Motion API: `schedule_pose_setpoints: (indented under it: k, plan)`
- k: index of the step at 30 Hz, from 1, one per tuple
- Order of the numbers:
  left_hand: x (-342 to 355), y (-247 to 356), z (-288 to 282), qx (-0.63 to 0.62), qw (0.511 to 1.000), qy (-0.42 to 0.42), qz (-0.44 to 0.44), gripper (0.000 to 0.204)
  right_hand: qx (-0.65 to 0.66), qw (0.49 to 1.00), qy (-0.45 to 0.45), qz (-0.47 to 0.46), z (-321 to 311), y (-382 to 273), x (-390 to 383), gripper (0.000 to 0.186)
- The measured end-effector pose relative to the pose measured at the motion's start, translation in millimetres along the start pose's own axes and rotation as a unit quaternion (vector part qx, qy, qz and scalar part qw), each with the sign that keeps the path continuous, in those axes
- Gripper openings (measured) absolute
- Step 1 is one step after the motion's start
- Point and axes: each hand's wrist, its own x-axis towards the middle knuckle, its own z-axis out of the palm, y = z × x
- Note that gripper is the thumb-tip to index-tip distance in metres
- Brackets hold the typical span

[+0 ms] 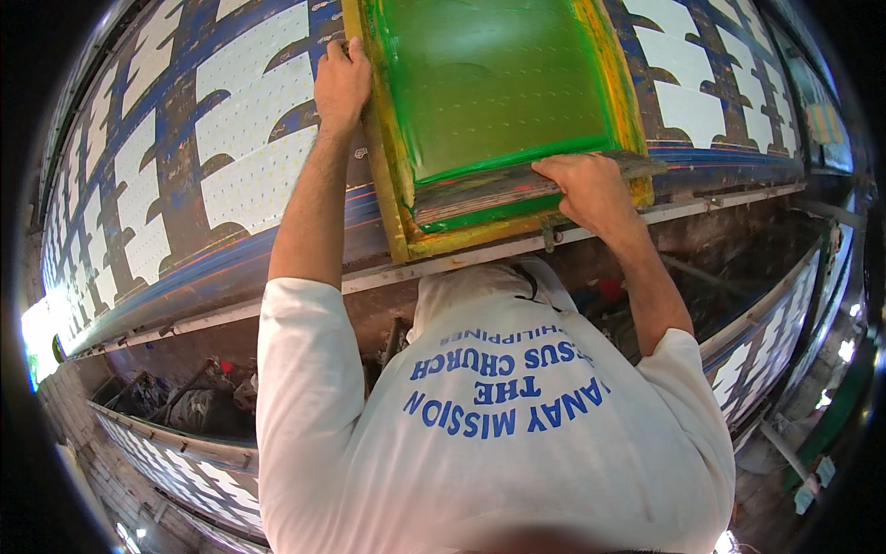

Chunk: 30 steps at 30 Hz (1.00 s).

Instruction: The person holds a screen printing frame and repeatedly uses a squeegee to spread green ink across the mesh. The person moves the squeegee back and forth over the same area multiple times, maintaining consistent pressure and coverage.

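Observation:
A screen-printing frame (389, 198) with yellow, ink-stained wooden sides lies on the long printing table ahead of me. Its mesh (489, 83) is covered in green ink, with rows of small marks showing faintly. My left hand (341, 81) is closed around the frame's left side, near the far part. With my right hand (586, 185) I grip the right part of a wide wooden squeegee (484, 196), which spans the near end of the mesh. A thick line of green ink runs along the squeegee's far side. My right fingertips are partly hidden.
White cut fabric panels (249, 120) lie in rows on the dark table, left and right of the frame; those on the left carry small printed dots. A metal rail (221, 319) follows the table's near edge. More tables with white panels (185, 462) stand lower down.

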Motion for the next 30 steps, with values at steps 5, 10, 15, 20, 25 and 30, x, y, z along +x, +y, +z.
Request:
schedule_pose_setpoints:
  k: [5,10,15,20,25,30]
  plan:
    - [3,-9,6,-0.009,1.000,0.000,-0.010,0.048,-0.072,0.994,0.087,-0.008,41,3,5,0.050]
    - [4,-8,5,-0.015,1.000,0.003,-0.013,0.043,-0.064,0.990,0.126,-0.003,38,24,68,0.046]
    - [2,-2,0,-0.020,0.999,-0.006,-0.026,0.040,-0.105,0.990,0.085,0.038,13,67,190,0.028]
    - [-2,5,-4,0.007,0.999,0.000,-0.046,0.038,-0.134,0.989,0.043,0.042,-23,113,310,0.019]
    - [-2,16,-10,0.024,0.997,-0.013,-0.072,0.036,-0.137,0.988,0.067,0.018,-41,165,414,0.024]
    - [-4,21,-10,0.017,0.998,-0.007,-0.068,0.034,-0.160,0.985,0.039,-0.061,-73,191,479,0.034]
